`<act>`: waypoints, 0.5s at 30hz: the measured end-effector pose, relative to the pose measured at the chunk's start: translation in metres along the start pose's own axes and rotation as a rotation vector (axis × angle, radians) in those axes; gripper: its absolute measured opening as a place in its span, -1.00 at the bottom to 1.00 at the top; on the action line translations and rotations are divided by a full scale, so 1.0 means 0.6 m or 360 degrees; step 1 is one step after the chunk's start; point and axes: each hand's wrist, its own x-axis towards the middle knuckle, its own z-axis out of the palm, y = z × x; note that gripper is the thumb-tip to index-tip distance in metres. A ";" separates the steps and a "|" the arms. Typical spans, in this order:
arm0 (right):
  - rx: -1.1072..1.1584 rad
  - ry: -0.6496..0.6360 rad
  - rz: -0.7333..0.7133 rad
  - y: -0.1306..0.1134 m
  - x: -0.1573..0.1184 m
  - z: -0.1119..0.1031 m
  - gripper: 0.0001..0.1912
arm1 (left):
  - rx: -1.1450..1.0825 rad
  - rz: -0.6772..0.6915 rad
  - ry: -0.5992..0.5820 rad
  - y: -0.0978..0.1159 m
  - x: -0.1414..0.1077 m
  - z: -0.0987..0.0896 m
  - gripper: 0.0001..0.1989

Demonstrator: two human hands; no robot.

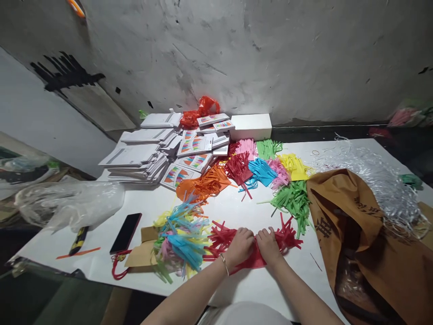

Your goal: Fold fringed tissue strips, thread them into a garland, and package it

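Note:
A dark red tissue-paper tassel [254, 262] lies across the white table in front of me, its fringed strips spreading to both sides. My left hand [241, 246], with a bracelet at the wrist, is closed on the middle of the paper. Right beside it, my right hand [269, 247] has its fingers curled over the same paper. The fingertips are partly hidden in the folds. To the left of my hands, a bunch of blue, yellow, green and pink fringe [186, 243] rests by a brown cardboard piece [140, 257].
Orange [203, 183], red [238, 169], blue [262, 171] and green [293, 198] tassels lie farther back. White packet stacks [135, 155] and a white box [251, 126] stand near the wall. A phone [126, 232] and cutter [79, 240] lie left; a brown bag [352, 203] lies right.

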 end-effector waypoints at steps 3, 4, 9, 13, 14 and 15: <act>0.0158 0.0164 0.0175 0.009 0.007 0.000 -0.82 | -0.0080 0.0102 0.0039 0.023 -0.034 0.024 -0.70; 0.0218 0.0243 0.0261 0.018 0.009 -0.004 -0.80 | -0.0095 0.0100 0.0063 0.027 -0.043 0.031 -0.64; 0.0569 0.0795 0.0803 0.104 0.013 -0.065 -0.65 | -0.0133 0.0009 0.0142 0.015 -0.062 0.051 -0.58; 0.0862 0.1275 0.1092 0.180 -0.011 -0.164 -0.55 | -0.0095 -0.0009 0.0100 0.002 -0.063 0.053 -0.58; 0.0919 0.1378 0.1129 0.193 -0.024 -0.194 -0.56 | -0.0084 0.0004 0.0094 0.000 -0.063 0.052 -0.57; 0.0958 0.1496 0.1162 0.203 -0.041 -0.225 -0.58 | -0.0074 0.0016 0.0090 -0.001 -0.063 0.052 -0.57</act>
